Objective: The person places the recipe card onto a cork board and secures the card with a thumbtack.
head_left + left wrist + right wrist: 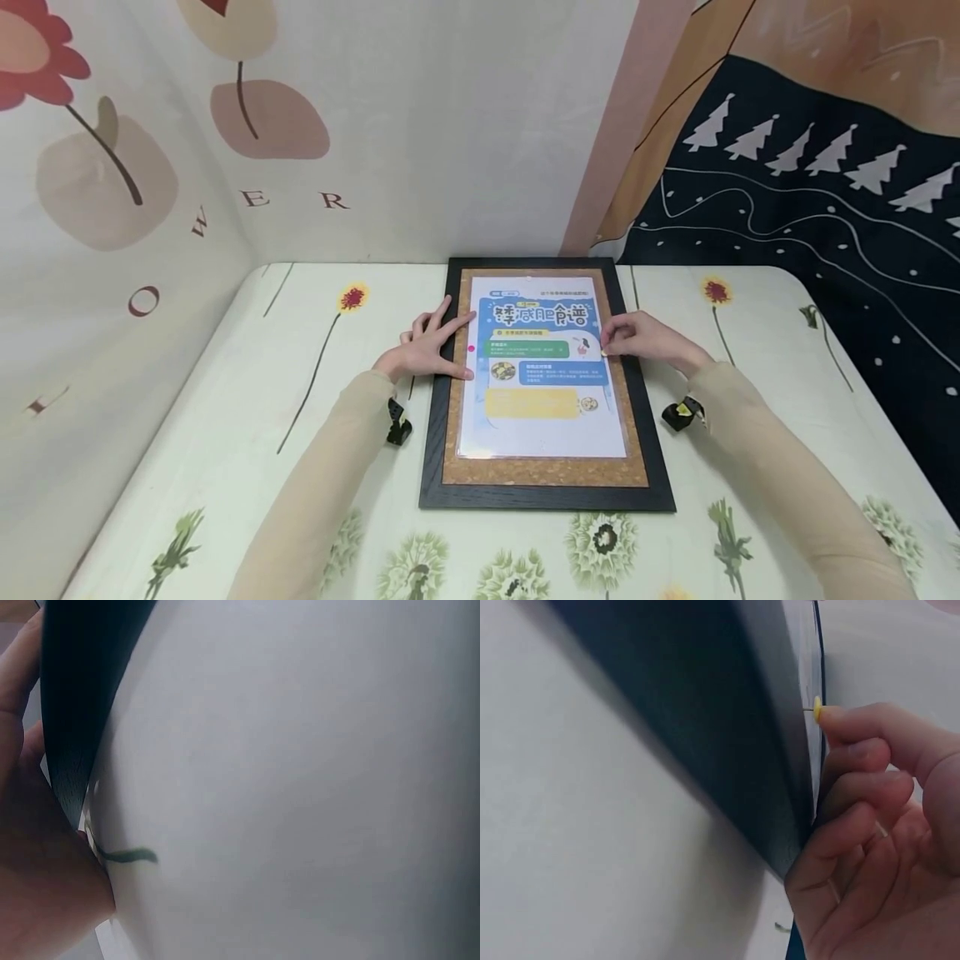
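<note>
A cork board (555, 473) in a black wooden frame (547, 498) lies on the table, with a printed poster (543, 437) over the cork. My left hand (429, 346) rests across the frame's left side, fingers spread, with fingertips on the poster's left edge. Between its thumb and forefinger, a pink thumbtack (471, 348) sits at that edge. At the poster's right edge, my right hand (637, 340) holds a yellow thumbtack (817, 709) by its head. The right wrist view shows part of its metal needle pointing toward the board, the other fingers curled beside the frame.
A pale flower-print cloth (247, 467) covers the table around the frame. Behind stands a light curtain (450, 167), and a dark tree-print fabric (787, 217) hangs at the right. Small black devices (681, 414) are strapped at both wrists.
</note>
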A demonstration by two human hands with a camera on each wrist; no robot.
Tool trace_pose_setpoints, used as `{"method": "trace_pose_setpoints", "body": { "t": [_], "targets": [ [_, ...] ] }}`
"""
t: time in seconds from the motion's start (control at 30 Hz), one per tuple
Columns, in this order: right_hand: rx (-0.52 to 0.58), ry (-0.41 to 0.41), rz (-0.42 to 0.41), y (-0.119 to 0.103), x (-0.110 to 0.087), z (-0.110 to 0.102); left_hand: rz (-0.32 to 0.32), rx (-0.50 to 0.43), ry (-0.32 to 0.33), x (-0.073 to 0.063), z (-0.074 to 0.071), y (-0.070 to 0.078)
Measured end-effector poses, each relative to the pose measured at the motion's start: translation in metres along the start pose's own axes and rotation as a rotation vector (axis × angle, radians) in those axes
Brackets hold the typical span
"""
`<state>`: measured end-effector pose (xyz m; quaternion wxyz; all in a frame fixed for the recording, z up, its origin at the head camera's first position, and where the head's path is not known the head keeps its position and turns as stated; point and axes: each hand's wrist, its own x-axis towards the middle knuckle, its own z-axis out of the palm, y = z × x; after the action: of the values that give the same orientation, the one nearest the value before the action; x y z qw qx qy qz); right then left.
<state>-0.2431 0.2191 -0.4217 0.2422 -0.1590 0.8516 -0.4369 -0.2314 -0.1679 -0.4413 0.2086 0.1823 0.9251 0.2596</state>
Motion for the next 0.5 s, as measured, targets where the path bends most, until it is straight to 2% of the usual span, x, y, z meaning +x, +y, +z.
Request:
{"method": "trace_pose_setpoints", "body": {
  "t": [0.5],
  "targets": [
    [0.0, 0.007, 0.014, 0.0098, 0.0012, 0.0004, 0.006, -0.019, 0.003, 0.0015, 0.001, -0.0018]
  ]
}}
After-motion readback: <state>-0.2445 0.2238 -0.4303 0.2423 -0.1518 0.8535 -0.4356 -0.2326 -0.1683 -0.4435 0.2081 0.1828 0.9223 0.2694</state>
